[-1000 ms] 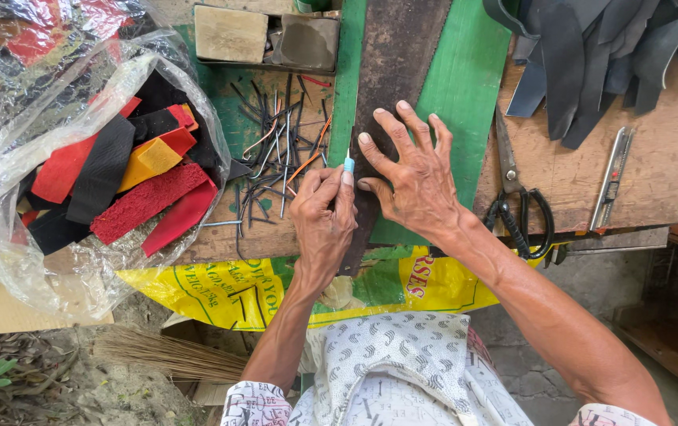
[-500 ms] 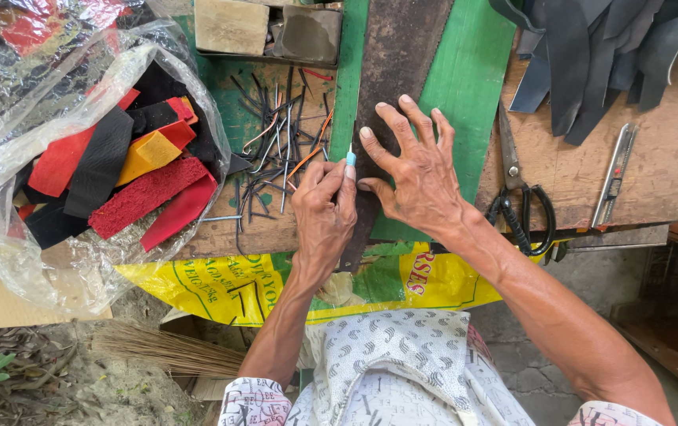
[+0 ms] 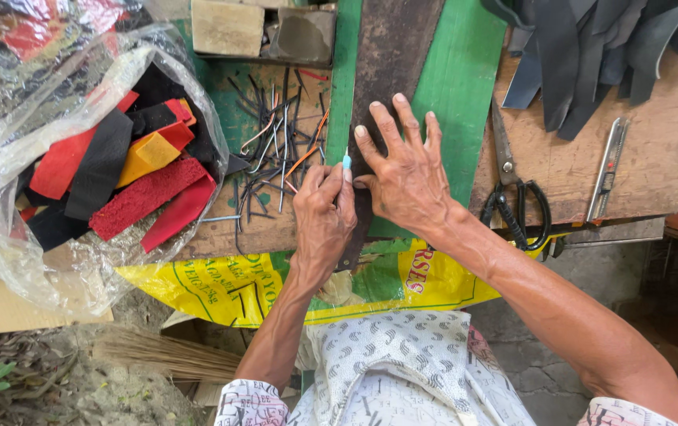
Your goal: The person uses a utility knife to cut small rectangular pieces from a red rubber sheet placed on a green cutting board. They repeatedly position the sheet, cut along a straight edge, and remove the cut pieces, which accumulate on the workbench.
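My left hand (image 3: pixel 323 217) grips a small cutter with a light blue tip (image 3: pixel 346 162), its point at the left edge of a long dark strip (image 3: pixel 390 55). That strip lies lengthwise on a green board (image 3: pixel 461 71). My right hand (image 3: pixel 406 177) rests flat on the strip with its fingers spread, pressing it down right beside the cutter. A heap of thin dark, orange and white offcut slivers (image 3: pixel 280 158) lies on the wood just left of my left hand.
A clear plastic bag (image 3: pixel 78 158) of red, black and yellow foam pieces sits at the left. Black-handled scissors (image 3: pixel 516 197) and a utility knife (image 3: pixel 607 170) lie on the wooden board at the right, under a pile of dark strips (image 3: pixel 599 55). A yellow sack (image 3: pixel 221 288) hangs below.
Both hands stay in place on the strip. The left hand with the cutter has shifted only slightly along the strip's edge.
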